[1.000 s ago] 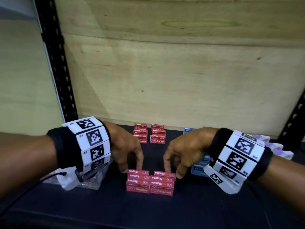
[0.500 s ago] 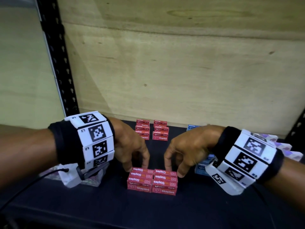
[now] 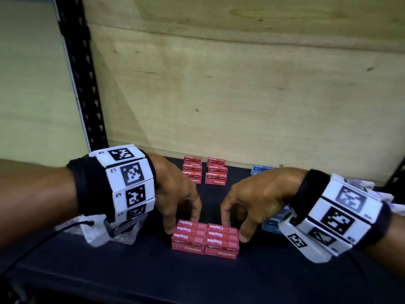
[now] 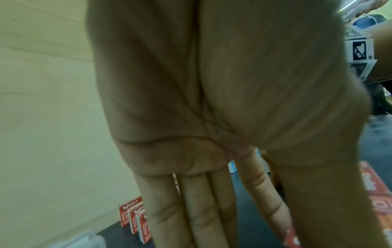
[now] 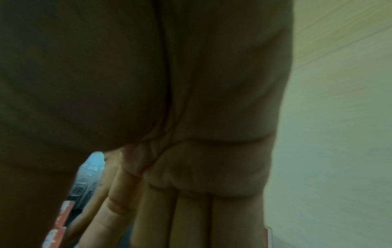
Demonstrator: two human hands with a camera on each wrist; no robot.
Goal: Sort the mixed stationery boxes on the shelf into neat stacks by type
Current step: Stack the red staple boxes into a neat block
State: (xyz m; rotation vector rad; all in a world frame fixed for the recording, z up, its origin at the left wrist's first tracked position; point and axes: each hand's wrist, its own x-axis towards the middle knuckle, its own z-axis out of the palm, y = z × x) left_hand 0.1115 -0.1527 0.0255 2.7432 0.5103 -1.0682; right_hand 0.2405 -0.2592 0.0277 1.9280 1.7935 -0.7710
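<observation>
My left hand (image 3: 175, 194) and right hand (image 3: 260, 198) pinch the ends of the near block of red cardboard staple boxes (image 3: 205, 239) on the dark shelf (image 3: 197, 279); a second red stack (image 3: 205, 171) sits by the wooden back wall (image 3: 241, 95).

The red staple boxes (image 3: 205, 239) are looking like printed card with a slight sheen. The shelf surface (image 3: 197, 279) is showing dark and matt. The back panel (image 3: 241, 95) is showing pale, grained wood. The perforated upright (image 3: 84, 73) is looking like black-painted metal.
</observation>
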